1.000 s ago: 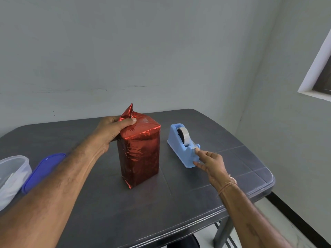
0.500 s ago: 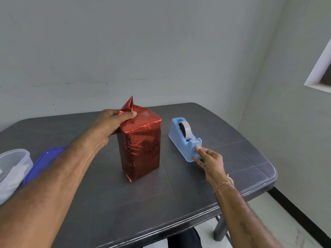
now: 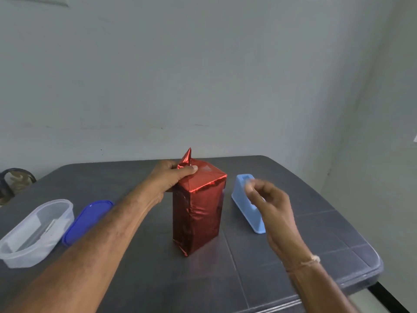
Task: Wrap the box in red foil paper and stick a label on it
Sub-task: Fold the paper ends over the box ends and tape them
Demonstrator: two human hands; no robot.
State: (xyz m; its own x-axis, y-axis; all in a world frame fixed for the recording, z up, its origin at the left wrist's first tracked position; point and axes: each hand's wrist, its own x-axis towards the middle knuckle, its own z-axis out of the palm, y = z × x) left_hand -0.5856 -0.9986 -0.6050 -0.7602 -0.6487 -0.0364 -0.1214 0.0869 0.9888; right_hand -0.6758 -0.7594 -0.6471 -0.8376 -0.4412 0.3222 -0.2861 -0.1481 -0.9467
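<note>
A tall box wrapped in red foil paper (image 3: 198, 213) stands upright in the middle of the dark grey table (image 3: 304, 242). My left hand (image 3: 169, 179) grips its top left edge, thumb pressing the folded foil down; one foil corner sticks up as a point. My right hand (image 3: 270, 202) hovers, blurred, in front of the light blue tape dispenser (image 3: 252, 220) just right of the box. Its thumb and forefinger pinch together on what looks like a small strip of tape; the strip itself is hard to make out. No label is in view.
A clear plastic container (image 3: 38, 231) and its blue lid (image 3: 88, 220) lie at the table's left. A dark patterned bag (image 3: 13, 181) sits beyond the left edge. The table's rounded right corner is near my right wrist; walls stand behind and right.
My right hand has lifted off the dispenser's front end and risen toward the box with fingertips pinched. My left hand stays on the box top. The camera has tilted up.
</note>
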